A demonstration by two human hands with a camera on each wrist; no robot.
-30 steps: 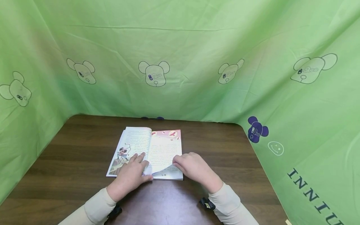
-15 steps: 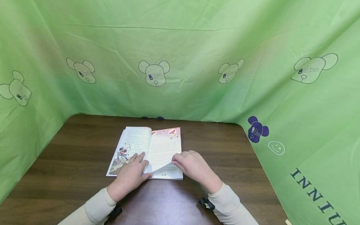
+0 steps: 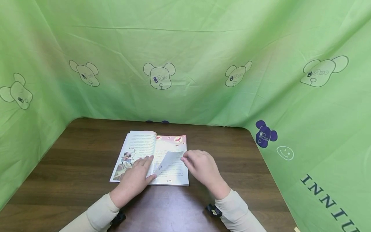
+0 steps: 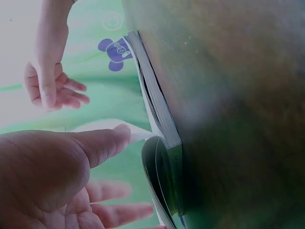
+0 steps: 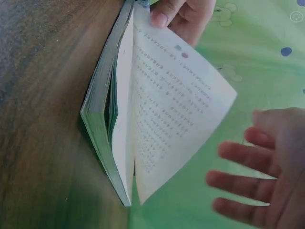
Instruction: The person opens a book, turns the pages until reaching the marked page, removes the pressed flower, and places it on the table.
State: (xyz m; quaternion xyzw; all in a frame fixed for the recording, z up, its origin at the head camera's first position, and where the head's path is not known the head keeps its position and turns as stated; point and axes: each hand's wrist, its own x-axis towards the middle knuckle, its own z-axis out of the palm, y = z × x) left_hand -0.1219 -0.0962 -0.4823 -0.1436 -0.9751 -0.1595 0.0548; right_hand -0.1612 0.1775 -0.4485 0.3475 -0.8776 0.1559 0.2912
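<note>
At the lower edge of the head view, 2 cream sleeves (image 3: 98, 214) enter the frame over the dark wooden tabletop (image 3: 58, 180). Just above them, at lower centre, the left hand (image 3: 134, 177) rests flat on the left-hand page of the open book (image 3: 139, 145), fingers straight and relaxed, thumb against the lower edge of the lifted page (image 3: 171, 159). The right hand (image 3: 203, 169) lies at the right edge of the book, fingers loosely extended, fingertips at the raised corner of that page; the right wrist view shows the fingers spread and not closed round anything. The page stands partly upright, curling toward the spine. The book lies flat at frame centre. Beyond it, a green cloth (image 3: 185, 58) printed with bear heads fills the upper frame.
</note>
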